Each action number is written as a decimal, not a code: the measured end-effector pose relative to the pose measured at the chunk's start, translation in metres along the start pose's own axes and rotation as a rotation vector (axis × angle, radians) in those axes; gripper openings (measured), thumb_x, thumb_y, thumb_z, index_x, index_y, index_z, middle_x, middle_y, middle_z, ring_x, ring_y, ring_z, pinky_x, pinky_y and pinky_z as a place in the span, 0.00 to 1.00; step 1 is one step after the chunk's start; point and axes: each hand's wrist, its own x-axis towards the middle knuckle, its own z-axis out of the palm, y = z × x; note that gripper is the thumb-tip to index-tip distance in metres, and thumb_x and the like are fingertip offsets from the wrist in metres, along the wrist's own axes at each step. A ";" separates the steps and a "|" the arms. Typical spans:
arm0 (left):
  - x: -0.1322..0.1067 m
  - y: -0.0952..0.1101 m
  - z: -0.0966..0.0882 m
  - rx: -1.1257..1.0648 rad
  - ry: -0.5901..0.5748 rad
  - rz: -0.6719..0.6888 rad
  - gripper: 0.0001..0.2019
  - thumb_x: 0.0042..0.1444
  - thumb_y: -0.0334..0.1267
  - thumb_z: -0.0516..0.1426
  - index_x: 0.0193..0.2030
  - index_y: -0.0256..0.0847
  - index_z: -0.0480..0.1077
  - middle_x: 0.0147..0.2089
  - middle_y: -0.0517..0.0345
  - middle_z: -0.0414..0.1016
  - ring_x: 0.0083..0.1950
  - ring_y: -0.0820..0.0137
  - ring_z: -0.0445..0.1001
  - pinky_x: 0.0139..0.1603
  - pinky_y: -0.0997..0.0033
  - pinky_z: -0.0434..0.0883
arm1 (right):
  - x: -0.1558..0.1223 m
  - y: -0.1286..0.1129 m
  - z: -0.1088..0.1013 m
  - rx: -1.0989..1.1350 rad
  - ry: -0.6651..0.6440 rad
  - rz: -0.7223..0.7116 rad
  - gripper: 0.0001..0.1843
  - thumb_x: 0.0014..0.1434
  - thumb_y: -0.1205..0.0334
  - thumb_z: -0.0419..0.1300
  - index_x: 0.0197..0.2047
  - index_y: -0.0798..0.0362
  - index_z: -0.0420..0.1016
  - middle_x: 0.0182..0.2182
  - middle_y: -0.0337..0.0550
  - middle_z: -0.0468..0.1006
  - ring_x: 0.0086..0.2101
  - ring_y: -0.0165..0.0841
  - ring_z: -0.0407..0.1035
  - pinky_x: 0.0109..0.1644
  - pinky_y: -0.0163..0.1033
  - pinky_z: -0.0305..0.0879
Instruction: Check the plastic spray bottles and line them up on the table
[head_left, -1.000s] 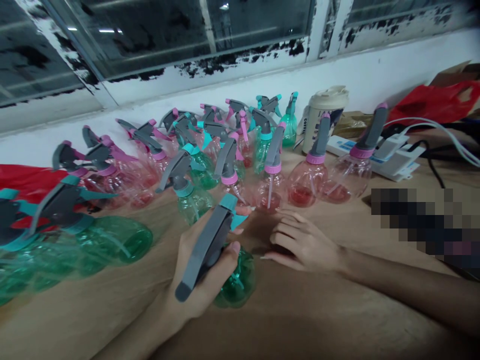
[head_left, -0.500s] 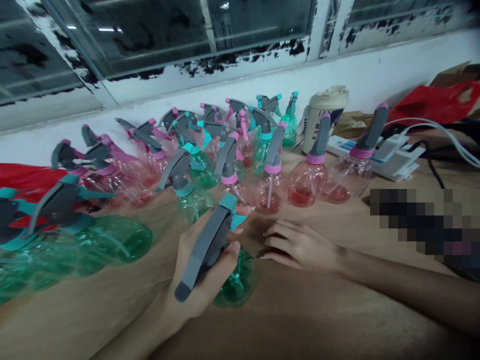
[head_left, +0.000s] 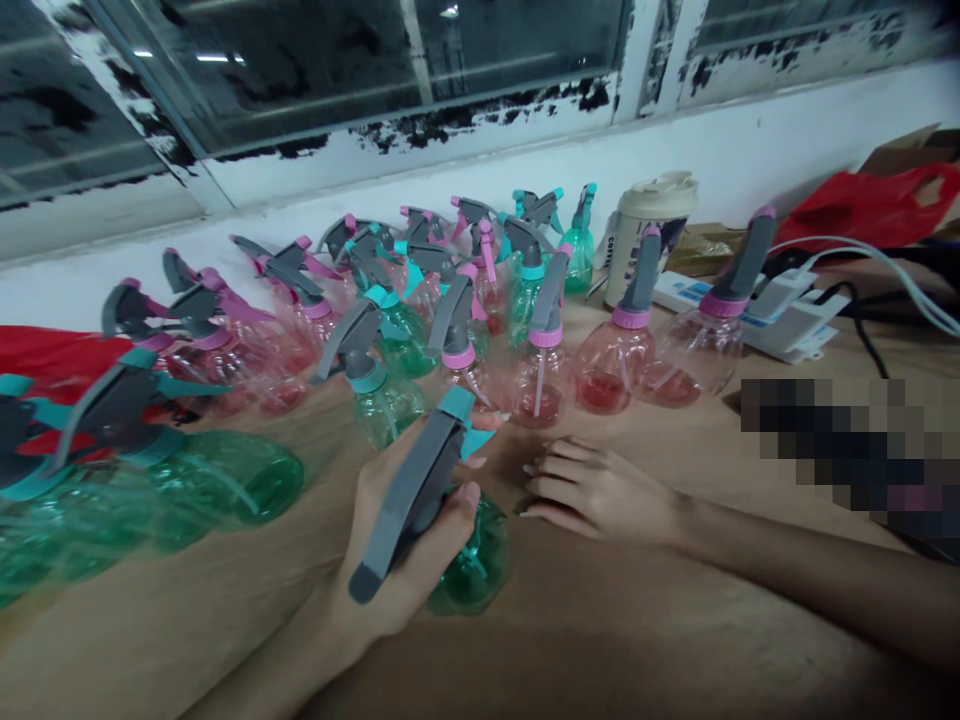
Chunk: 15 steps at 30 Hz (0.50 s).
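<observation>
My left hand (head_left: 382, 565) is wrapped round the neck of a green spray bottle (head_left: 474, 560) with a grey and turquoise trigger head. The bottle stands on the wooden table (head_left: 600, 630), its nozzle pointing away from me. My right hand (head_left: 589, 490) lies palm down on the table just right of that bottle, fingers slightly bent and apart, holding nothing. Beyond my hands stand a second green spray bottle (head_left: 386, 405) and a pink spray bottle (head_left: 541, 390) with a little liquid-looking red in its base.
Several pink and green spray bottles crowd toward the wall; green ones (head_left: 232, 480) lean at the left. A paper coffee cup (head_left: 637, 240), a white power strip (head_left: 795, 320) with cables and a red plastic bag (head_left: 862, 215) are at the back right. Windows run above.
</observation>
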 end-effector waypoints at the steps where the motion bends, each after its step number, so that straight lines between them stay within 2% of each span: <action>1: 0.000 0.000 0.000 -0.001 0.008 -0.008 0.16 0.50 0.33 0.54 0.47 0.47 0.68 0.47 0.58 0.75 0.42 0.64 0.75 0.45 0.61 0.74 | 0.000 0.000 0.000 -0.005 0.000 -0.001 0.15 0.64 0.57 0.50 0.33 0.54 0.73 0.31 0.41 0.77 0.35 0.35 0.67 0.42 0.41 0.65; 3: 0.000 0.000 0.000 -0.005 0.009 -0.009 0.17 0.50 0.33 0.54 0.47 0.47 0.68 0.46 0.57 0.75 0.41 0.64 0.75 0.43 0.62 0.74 | 0.000 0.000 0.000 -0.014 -0.003 -0.004 0.14 0.64 0.57 0.50 0.34 0.54 0.73 0.31 0.41 0.77 0.35 0.34 0.67 0.43 0.41 0.64; 8: 0.000 -0.002 0.000 -0.001 -0.008 0.011 0.18 0.51 0.33 0.53 0.50 0.49 0.66 0.50 0.59 0.74 0.44 0.65 0.75 0.47 0.63 0.74 | 0.000 0.000 0.000 -0.034 0.000 -0.007 0.14 0.64 0.57 0.50 0.33 0.53 0.73 0.30 0.40 0.77 0.35 0.34 0.67 0.45 0.41 0.62; 15: 0.001 0.001 0.001 0.011 0.002 -0.001 0.17 0.51 0.33 0.53 0.48 0.49 0.68 0.48 0.60 0.75 0.45 0.64 0.75 0.47 0.61 0.74 | 0.001 -0.001 -0.001 -0.043 -0.004 -0.002 0.15 0.65 0.56 0.50 0.32 0.54 0.72 0.28 0.40 0.76 0.34 0.34 0.67 0.45 0.41 0.61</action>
